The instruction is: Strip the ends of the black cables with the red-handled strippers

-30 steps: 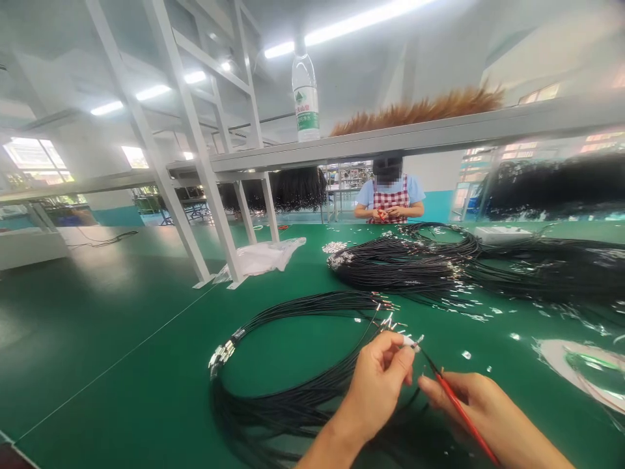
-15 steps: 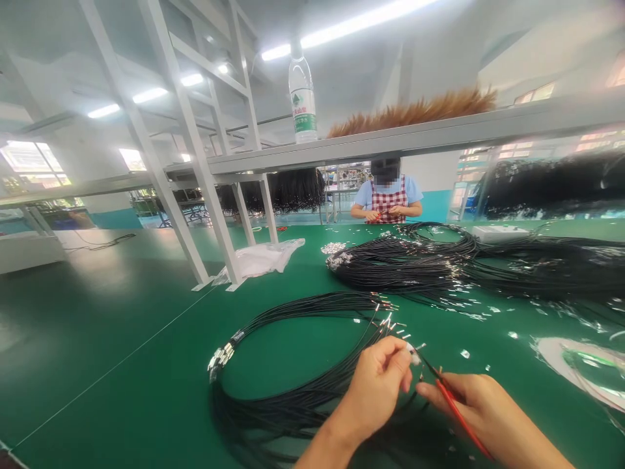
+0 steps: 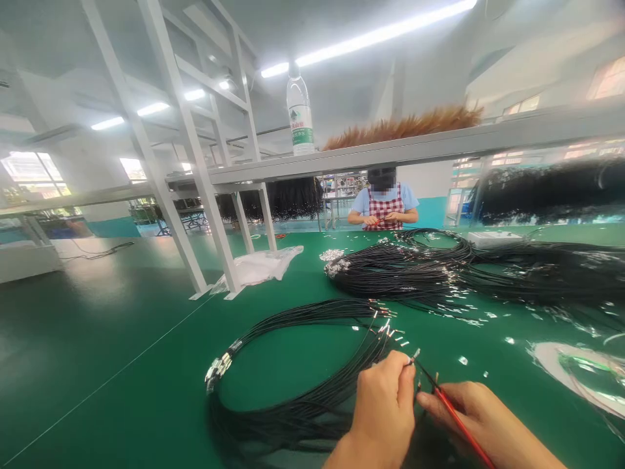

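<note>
My left hand (image 3: 385, 407) is closed in a pinch on the metal-tipped end of a thin black cord (image 3: 415, 355) near the bottom middle. My right hand (image 3: 481, 420) is just to its right, fingers wrapped round a red-handled tool (image 3: 456, 417) whose tip points at the cord end. Both hands hover over the green table (image 3: 122, 365). A looped bundle of black cords with silver ends (image 3: 293, 365) lies right in front of and under my hands.
A large heap of black cords (image 3: 439, 270) spreads across the table's far right. White shelf-frame legs (image 3: 215, 215) and a plastic bag (image 3: 258, 264) stand at left centre. A water bottle (image 3: 299, 111) sits on the shelf. A person in a checked apron (image 3: 384, 202) works opposite.
Both hands have dropped lower in view and drawn closer together. The left hand's fingers have turned over the cord end, hiding the small white piece seen earlier.
</note>
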The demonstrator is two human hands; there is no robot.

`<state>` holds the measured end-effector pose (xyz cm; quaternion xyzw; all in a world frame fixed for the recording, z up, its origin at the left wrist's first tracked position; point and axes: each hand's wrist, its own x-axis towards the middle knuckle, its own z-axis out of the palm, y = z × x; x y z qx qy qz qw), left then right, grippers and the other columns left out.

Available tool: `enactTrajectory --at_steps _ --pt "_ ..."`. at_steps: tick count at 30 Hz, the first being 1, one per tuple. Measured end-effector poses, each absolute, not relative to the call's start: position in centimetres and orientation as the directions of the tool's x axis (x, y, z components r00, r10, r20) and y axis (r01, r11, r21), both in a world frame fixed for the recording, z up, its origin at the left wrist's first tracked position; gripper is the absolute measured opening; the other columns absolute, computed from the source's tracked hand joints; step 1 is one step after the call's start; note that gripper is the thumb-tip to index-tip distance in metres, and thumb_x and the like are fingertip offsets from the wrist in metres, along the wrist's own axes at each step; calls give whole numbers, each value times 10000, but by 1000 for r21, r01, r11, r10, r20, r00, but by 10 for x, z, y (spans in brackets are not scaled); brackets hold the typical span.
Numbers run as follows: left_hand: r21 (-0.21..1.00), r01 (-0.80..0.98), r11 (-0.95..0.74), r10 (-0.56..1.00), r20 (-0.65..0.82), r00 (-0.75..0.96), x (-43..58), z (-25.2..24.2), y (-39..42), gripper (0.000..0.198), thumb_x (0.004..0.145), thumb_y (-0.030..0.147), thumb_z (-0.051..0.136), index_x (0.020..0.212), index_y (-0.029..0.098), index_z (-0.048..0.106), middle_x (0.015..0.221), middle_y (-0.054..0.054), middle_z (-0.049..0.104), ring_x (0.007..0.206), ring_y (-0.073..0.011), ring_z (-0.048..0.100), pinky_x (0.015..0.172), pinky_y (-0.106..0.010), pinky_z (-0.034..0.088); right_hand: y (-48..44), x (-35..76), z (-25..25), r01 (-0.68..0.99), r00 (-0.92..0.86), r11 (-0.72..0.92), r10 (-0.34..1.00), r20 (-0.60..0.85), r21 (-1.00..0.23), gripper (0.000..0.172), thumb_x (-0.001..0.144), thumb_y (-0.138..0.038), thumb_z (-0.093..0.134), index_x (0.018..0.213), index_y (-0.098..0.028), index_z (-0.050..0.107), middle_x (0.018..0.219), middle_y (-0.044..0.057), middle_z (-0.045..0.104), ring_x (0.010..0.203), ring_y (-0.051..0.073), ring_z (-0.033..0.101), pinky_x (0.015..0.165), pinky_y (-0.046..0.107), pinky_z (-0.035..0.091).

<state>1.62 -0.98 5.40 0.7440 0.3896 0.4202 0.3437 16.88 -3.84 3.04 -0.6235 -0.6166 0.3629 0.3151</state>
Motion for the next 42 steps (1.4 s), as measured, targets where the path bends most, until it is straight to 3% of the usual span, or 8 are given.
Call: enactTrajectory --at_steps 5,9,13,18,21,26,35,42 --pt "999 -50 21 856 7 516 12 51 -6 253 843 393 504 708 180 501 479 41 431 439 -85 311 480 -245 206 -35 170 30 585 -109 13 992 -63 -811 416 738 -560 506 532 -210 416 468 -49 358 456 121 334 446 234 233" --pt "883 -283 375 714 -80 695 1 53 0 327 742 437 655 689 178 462 427 68 417 368 -44 207 435 -233 136 -27 175 19 660 -101 83 995 22 -747 355 737 -431 515 490 -208 392 479 -49 335 456 119 329 456 245 219" --pt "843 -376 385 704 -4 711 -4 61 1 339 752 410 685 693 166 457 426 72 421 376 -31 211 452 -232 146 -22 185 14 720 87 24 989 124 -694 345 678 -366 576 430 -213 391 432 -38 380 442 121 310 462 264 207" --pt "889 -317 329 738 -33 674 1 58 -1 325 768 426 663 825 169 473 459 54 501 379 -44 268 449 -240 119 -28 184 39 377 210 78 963 167 -923 360 783 -527 513 691 -202 636 479 -41 476 434 131 415 421 240 321" --pt "901 -268 340 726 -70 685 2 54 -3 322 749 430 656 790 178 461 434 58 487 365 -47 273 436 -241 129 -32 177 54 349 219 212 928 300 -913 323 748 -488 605 846 -192 689 611 7 634 545 173 559 498 249 444" --pt "929 -174 327 730 -131 670 2 56 -4 216 717 342 610 668 174 484 387 55 445 347 -56 292 403 -235 135 -37 181 66 626 -100 469 840 533 -623 213 834 -261 536 984 -215 680 873 58 708 694 185 645 601 244 507" --pt "979 5 206 748 -161 644 2 55 -6 168 660 274 580 554 184 487 403 76 384 375 -63 295 411 -237 162 -52 182 75 768 -582 631 618 529 108 249 655 -1 379 603 -235 444 512 -36 507 402 111 484 403 220 304" --pt "973 218 -73 654 -118 747 -1 56 -11 93 651 188 529 580 150 577 476 82 370 455 -55 274 446 -222 184 -74 178 63 774 -632 614 738 237 154 214 600 -16 452 607 -229 436 517 -46 513 388 119 424 438 287 221"
